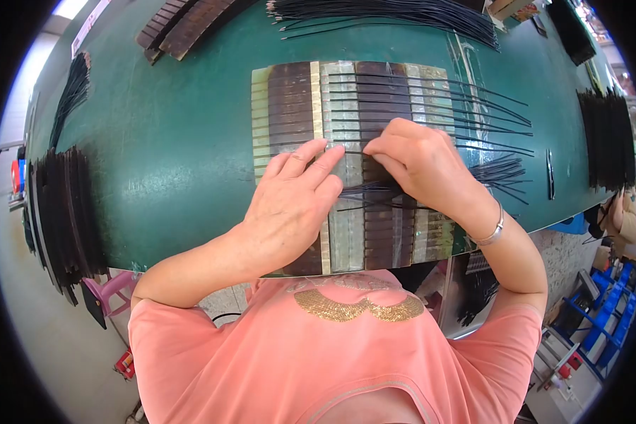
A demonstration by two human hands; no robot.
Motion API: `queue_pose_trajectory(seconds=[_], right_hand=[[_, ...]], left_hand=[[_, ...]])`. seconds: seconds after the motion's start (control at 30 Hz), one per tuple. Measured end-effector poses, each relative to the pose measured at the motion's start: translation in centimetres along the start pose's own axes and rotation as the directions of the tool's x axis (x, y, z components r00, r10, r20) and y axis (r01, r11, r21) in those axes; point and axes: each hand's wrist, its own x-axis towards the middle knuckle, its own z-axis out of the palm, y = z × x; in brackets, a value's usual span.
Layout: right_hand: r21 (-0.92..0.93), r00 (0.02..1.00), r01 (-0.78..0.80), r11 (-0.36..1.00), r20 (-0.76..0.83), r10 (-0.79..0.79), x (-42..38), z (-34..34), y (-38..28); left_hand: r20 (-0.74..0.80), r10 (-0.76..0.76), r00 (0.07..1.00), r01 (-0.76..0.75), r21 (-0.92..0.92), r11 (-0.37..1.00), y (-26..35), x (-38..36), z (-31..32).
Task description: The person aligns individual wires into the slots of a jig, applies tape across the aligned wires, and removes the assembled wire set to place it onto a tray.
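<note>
- The left hand point(290, 201) lies palm down on the slotted jig board point(290, 106) at the middle of the green desk point(177, 141); its fingers point(316, 161) are pressed together and stretched flat, the tips resting on the board's pale strip and touching the black wires point(374, 189) there.
- The right hand point(417, 159) sits just beside it toward 3 o'clock, knuckles up; its fingers are curled and pressed together, pinching a thin black wire against the board; the exact wire under the tips is hidden by the hand.
- The black wires lie in parallel rows across the board, running out toward 3 o'clock past its edge; a looser bunch fans out under the right wrist.
- A silver bracelet point(493, 232) circles the right wrist.
- A large bundle of black wires point(403, 14) lies at 12 o'clock on the desk; more dark bundles point(608, 138) lie at 3 o'clock and a stack of dark strips point(67, 212) at 9 o'clock.
- Two further brown boards point(184, 25) lie at 11 o'clock, well apart from the hands.
- The person wears a pink shirt point(261, 360) with a gold sequin patch, at 6 o'clock.
</note>
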Motion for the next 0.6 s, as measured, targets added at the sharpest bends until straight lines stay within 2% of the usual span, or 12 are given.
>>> queue_pose_trajectory(seconds=[0.07,0.2,0.33,0.43,0.47,0.5,0.57,0.6], right_hand=[[-0.123,1.0,0.007,0.992,-0.003,-0.007,-1.3,-1.6,0.2],[-0.395,0.997,0.062,0.916,-0.017,-0.074,-4.3,-3.4,2.0],[-0.523,1.0,0.021,0.852,0.019,-0.013,-7.0,-5.0,2.9],[-0.584,0.994,0.014,0.812,-0.079,-0.073,-8.1,-5.8,3.2],[-0.519,0.995,0.002,0.855,-0.083,-0.053,-8.1,-5.9,2.6],[-0.378,0.987,-0.013,0.926,-0.151,-0.048,-7.6,-5.2,1.2],[-0.144,0.987,0.033,0.989,-0.153,-0.055,-5.9,-3.8,-2.0],[-0.117,0.985,0.1,0.988,-0.132,-0.115,-5.2,-2.8,-2.7]], left_hand=[[0.045,-0.006,0.999,0.005,0.006,1.0,-0.1,0.0,-0.2],[0.032,0.0,0.999,-0.001,0.037,0.999,0.0,0.1,-0.1],[0.035,0.003,0.999,-0.005,0.057,0.998,0.0,0.1,-0.1],[-0.008,0.004,1.0,-0.004,0.032,0.999,0.4,0.2,-0.2],[-0.048,0.007,0.999,-0.006,0.018,1.0,0.6,0.3,-0.2],[-0.085,0.011,0.996,-0.01,0.007,1.0,0.9,0.4,-0.3],[0.056,-0.065,0.996,0.069,-0.086,0.994,1.8,0.6,-0.8],[0.127,-0.099,0.987,0.115,-0.126,0.985,2.3,0.7,-0.9]])
